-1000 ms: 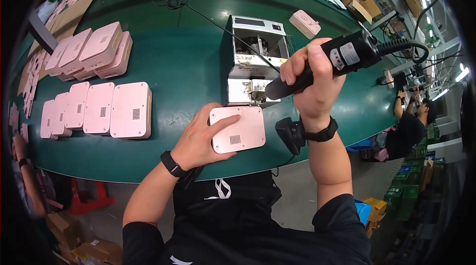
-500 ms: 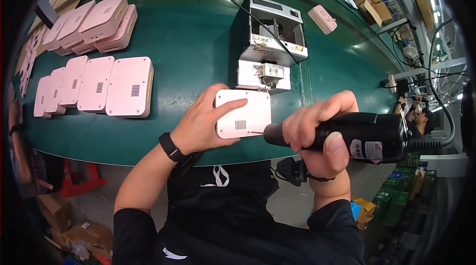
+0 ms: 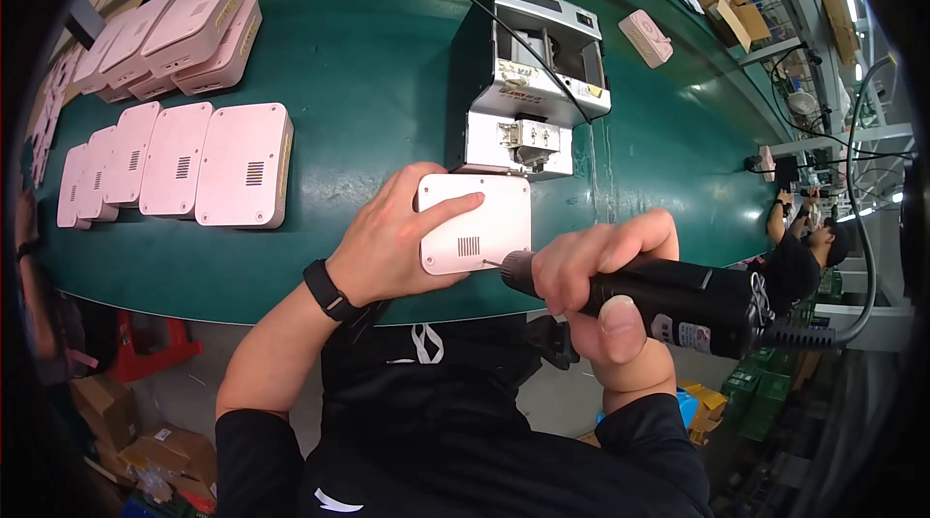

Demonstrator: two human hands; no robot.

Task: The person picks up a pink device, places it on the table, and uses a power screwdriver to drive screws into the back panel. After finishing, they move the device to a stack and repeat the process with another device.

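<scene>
A pale pink plastic box [image 3: 489, 219] with rounded corners, corner holes and a slotted vent sits on the green bench in front of me. My left hand [image 3: 397, 227] grips its left side, the index finger lying across the top face. In my right hand [image 3: 608, 276] is a black corded electric screwdriver [image 3: 668, 300], held nearly level and tilted. Its thin bit points left and meets the box's face near the lower edge, right of the vent. Whether a screw sits under the tip is too small to tell.
A screw feeder machine [image 3: 535, 82] stands just beyond the box. Similar pink boxes [image 3: 242, 164] lean in a row at the left, with more stacked [image 3: 189, 29] behind. One small pink unit [image 3: 646, 38] lies at the far right. People work beyond the right edge.
The screwdriver has moved down and left, its rear end dropping, and its bit has shifted slightly. My left hand still holds the box in place. The view has shifted a little.
</scene>
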